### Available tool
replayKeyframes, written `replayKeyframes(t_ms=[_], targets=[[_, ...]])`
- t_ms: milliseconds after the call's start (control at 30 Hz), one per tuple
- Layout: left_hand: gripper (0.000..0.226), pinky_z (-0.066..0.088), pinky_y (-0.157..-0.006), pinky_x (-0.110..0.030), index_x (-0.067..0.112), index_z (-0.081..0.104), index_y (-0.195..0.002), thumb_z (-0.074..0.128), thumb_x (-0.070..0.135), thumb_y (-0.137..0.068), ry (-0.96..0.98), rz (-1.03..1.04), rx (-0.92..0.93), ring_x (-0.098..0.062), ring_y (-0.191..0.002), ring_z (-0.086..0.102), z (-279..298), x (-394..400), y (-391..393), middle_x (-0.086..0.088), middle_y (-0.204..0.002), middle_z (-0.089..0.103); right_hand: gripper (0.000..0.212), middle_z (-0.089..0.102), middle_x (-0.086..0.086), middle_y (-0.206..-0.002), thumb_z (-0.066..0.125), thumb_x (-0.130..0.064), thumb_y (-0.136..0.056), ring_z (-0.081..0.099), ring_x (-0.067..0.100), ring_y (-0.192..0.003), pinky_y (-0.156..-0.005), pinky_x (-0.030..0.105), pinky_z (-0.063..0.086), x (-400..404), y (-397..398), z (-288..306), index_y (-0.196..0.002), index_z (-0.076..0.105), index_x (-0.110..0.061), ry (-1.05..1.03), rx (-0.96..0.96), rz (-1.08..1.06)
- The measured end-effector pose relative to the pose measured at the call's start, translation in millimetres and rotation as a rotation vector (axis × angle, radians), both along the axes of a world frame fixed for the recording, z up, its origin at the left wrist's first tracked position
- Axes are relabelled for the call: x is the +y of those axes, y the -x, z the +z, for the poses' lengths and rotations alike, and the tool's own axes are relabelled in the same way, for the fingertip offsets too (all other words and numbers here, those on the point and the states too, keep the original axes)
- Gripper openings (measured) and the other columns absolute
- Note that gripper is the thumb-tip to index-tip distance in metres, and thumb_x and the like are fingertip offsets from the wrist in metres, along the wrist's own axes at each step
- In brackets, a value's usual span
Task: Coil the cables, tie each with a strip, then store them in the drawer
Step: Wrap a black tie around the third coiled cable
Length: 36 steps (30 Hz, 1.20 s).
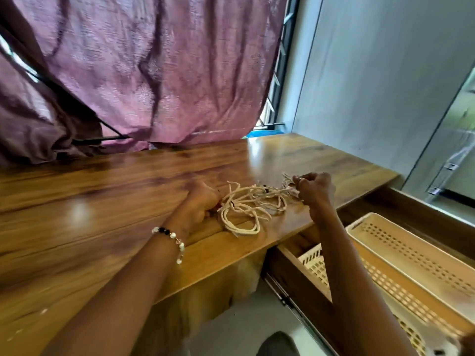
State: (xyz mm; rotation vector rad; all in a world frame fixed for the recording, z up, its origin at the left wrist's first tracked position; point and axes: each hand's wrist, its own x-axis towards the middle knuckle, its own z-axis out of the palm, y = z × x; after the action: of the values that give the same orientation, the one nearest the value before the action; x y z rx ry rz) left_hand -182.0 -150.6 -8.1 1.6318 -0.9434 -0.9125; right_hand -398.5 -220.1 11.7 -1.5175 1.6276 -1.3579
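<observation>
Cream cables (246,204) lie loose between both hands' fingers, each hand grasping an end; coiling unfinished, drawer (290,268) awaiting.

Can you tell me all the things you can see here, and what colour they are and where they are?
cables: one tangled pile, cream, on the table near its front edge, between the hands
table: one, brown wood, across the middle
drawer: one, dark brown, pulled open at lower right
baskets: two, cream plastic with holes, inside the drawer
curtain: one, purple-pink, behind the table
wall: pale grey, at right
bracelet: one, white and black beads, on the left wrist
left hand: grip on the pile's left end
right hand: grip pinching the pile's right end
</observation>
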Motion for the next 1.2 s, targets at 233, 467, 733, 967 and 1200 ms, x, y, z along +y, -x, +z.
replayKeyframes(t_ms=[233,467,733,967,1200], targets=[[0.016,0.036,-0.045,-0.021,0.008,0.071,-0.061,0.083,0.015,-0.069,0.05,0.064,-0.126,-0.01,-0.046,0.049,-22,-5,5,-0.003,-0.053,0.061,0.022,0.072,0.004,-0.079,0.068,-0.028,-0.086,0.063,0.015,-0.069,-0.068,0.036,0.051,-8,-9,-5,-0.095,0.072,-0.008,0.085,-0.045,0.166],[0.006,0.047,-0.053,-0.03,0.008,0.068,-0.077,0.075,0.009,-0.078,0.152,0.117,0.038,-0.017,-0.054,0.061,-17,-2,-9,-0.01,-0.07,0.07,0.015,0.067,0.011,-0.085,0.058,-0.019,-0.094,0.057,0.016,-0.069,-0.056,0.03,0.045,23,-37,-5,-0.097,0.07,-0.011,0.018,-0.042,0.653],[0.003,0.056,-0.046,-0.033,-0.004,0.061,-0.087,0.063,-0.001,-0.086,0.264,0.009,0.507,-0.02,-0.051,0.066,-6,5,-20,-0.016,-0.068,0.067,0.019,0.065,0.012,-0.083,0.06,0.015,-0.082,0.059,0.014,-0.073,-0.069,0.024,0.049,30,-48,-27,-0.096,0.066,0.004,-0.025,-0.042,0.81],[0.007,0.055,-0.048,-0.035,0.001,0.063,-0.087,0.057,0.004,-0.091,0.228,-0.156,0.568,-0.02,-0.053,0.066,-4,11,-18,-0.013,-0.066,0.067,0.02,0.07,0.008,-0.082,0.074,0.006,-0.073,0.065,0.015,-0.074,-0.072,0.033,0.057,31,-52,-49,-0.089,0.067,-0.003,0.109,0.02,0.737],[0.008,0.047,-0.039,-0.022,0.011,0.055,-0.087,0.056,0.014,-0.095,0.349,-0.041,0.442,-0.011,-0.041,0.056,-1,9,-3,-0.006,-0.059,0.061,0.043,0.073,0.005,-0.088,0.052,0.02,-0.079,0.069,0.022,-0.087,-0.082,0.037,0.057,25,-55,-40,-0.087,0.07,-0.018,0.162,-0.073,0.61]])
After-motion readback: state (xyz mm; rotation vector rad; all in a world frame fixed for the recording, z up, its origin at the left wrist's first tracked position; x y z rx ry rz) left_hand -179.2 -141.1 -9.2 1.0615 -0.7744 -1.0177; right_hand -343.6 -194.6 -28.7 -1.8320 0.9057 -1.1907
